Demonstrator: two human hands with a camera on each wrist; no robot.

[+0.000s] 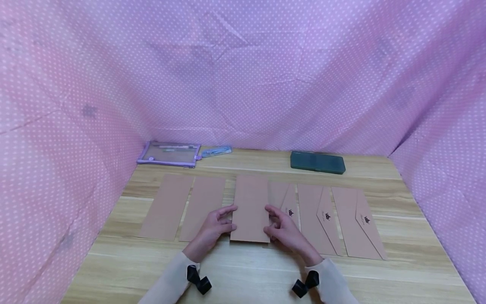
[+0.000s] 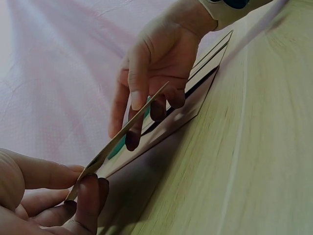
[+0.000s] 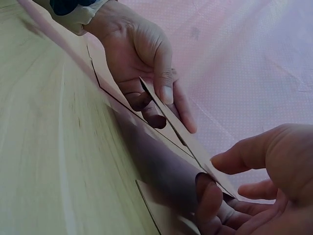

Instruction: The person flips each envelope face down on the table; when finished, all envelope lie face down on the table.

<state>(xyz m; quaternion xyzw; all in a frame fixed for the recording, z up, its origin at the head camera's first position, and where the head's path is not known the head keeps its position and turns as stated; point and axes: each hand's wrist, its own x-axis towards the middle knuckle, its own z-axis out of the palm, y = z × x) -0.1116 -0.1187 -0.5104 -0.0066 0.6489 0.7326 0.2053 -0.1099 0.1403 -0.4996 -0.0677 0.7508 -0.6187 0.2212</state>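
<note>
Left hand: grip pinching the left edge of the brown envelope
Right hand: grip pinching its right edge
Brown envelope: held above the desk, right of two plain envelopes

The held envelope is plain tan; envelopes at its three o'clock bear black crowns. At ten o'clock, the pouch is purple-edged; at two, the case is dark green. White dots cover pink cloth; grain streaks the pale table.
</note>
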